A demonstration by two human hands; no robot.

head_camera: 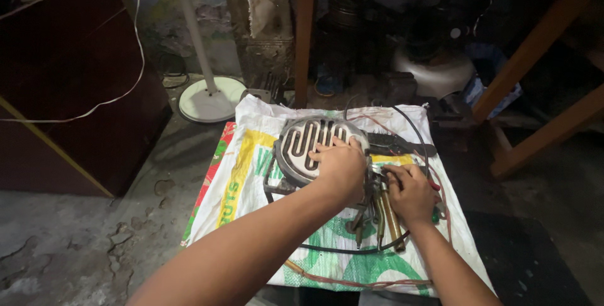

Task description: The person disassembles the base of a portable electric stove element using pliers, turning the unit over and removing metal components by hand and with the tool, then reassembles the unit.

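From the head camera, my left hand (pixel 340 166) lies flat, fingers spread, pressing on the round grey metal hotplate with its coiled heating element (pixel 309 144), which sits on a white woven sack printed in yellow and green (pixel 251 174). My right hand (pixel 410 191) is curled at the hotplate's right edge, fingers closed, though I cannot tell on what. Brass-coloured tools (pixel 391 221) lie just below it, ringed by a thin black cable (pixel 352 249). A white fan base (pixel 211 99) stands beyond the sack.
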